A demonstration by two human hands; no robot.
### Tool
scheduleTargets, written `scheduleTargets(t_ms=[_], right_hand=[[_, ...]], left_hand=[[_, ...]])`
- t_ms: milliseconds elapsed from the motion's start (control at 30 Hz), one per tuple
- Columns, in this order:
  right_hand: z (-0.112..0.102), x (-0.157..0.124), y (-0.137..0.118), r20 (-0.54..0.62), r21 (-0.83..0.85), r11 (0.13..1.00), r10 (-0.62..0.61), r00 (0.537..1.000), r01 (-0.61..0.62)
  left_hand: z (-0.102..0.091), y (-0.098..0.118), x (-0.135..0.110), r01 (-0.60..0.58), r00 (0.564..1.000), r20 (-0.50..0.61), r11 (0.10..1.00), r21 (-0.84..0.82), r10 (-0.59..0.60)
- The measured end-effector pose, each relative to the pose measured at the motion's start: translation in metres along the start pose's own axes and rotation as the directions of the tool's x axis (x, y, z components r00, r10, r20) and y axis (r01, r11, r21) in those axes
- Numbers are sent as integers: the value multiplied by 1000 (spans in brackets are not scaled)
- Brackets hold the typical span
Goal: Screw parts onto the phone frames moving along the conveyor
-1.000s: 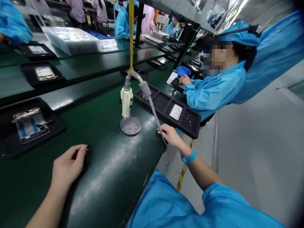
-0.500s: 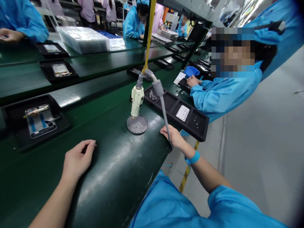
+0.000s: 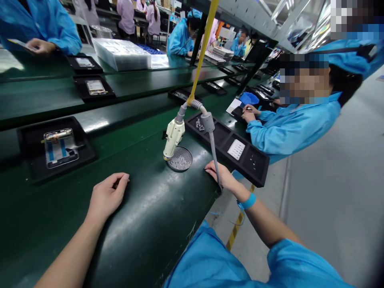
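My left hand (image 3: pixel 108 195) rests on the green worktop (image 3: pixel 144 224), its fingers curled in and thumb against the index finger. No object shows in it. My right hand (image 3: pixel 223 177) lies at the worktop's edge behind a grey cable (image 3: pixel 215 160), fingers drawn together with nothing visible between them. A blue wrist strap (image 3: pixel 249 201) circles that wrist. Between and beyond my hands, a cream electric screwdriver (image 3: pixel 174 138) hangs tilted from a yellow strap (image 3: pixel 204 52). Its tip is beside a round perforated dish (image 3: pixel 180 159) of small metal pieces, likely screws.
At left, a black tray (image 3: pixel 30 140) bears an opened phone-like device (image 3: pixel 61 148). A compartmented black tray (image 3: pixel 258 174) at right holds small parts and a white piece (image 3: pixel 236 149). A co-worker (image 3: pixel 288 132) sits beyond it. More trays line the belt (image 3: pixel 132 86).
The view has shifted, so most things appear further right. The screwdriver now leans, its tip left of the dish's middle. My hands keep their pose. A co-worker at upper left now holds a flat piece.
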State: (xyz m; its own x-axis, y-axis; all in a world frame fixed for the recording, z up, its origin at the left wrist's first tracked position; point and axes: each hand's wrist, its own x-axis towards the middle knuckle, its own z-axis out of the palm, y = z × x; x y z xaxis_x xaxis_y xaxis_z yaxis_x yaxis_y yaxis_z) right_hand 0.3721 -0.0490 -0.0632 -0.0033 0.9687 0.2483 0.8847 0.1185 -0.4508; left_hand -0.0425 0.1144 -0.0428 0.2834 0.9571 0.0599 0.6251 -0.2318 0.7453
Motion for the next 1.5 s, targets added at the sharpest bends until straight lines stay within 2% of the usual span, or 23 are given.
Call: scheduleTargets(t_ms=[333, 767, 1100, 1333, 1500], right_hand=[[-1, 8, -5, 29, -78, 997, 30, 999, -28], [-10, 8, -7, 82, -10, 998, -62, 995, 63], [-4, 9, -8, 85, -64, 995, -72, 994, 78], [-3, 39, -19, 27, 22, 991, -133, 991, 132], [5, 68, -35, 61, 105, 966, -242, 968, 235]], left_hand=[[1, -1, -1, -30, 1000, -4, 1000, -1, 30], [-2, 8, -2, -13, 1000, 0, 1000, -15, 13], [0, 5, -3, -40, 999, -5, 999, -14, 40], [0, 3, -3, -82, 997, -3, 996, -28, 82], [-1, 2, -3, -96, 995, 1, 995, -42, 96]])
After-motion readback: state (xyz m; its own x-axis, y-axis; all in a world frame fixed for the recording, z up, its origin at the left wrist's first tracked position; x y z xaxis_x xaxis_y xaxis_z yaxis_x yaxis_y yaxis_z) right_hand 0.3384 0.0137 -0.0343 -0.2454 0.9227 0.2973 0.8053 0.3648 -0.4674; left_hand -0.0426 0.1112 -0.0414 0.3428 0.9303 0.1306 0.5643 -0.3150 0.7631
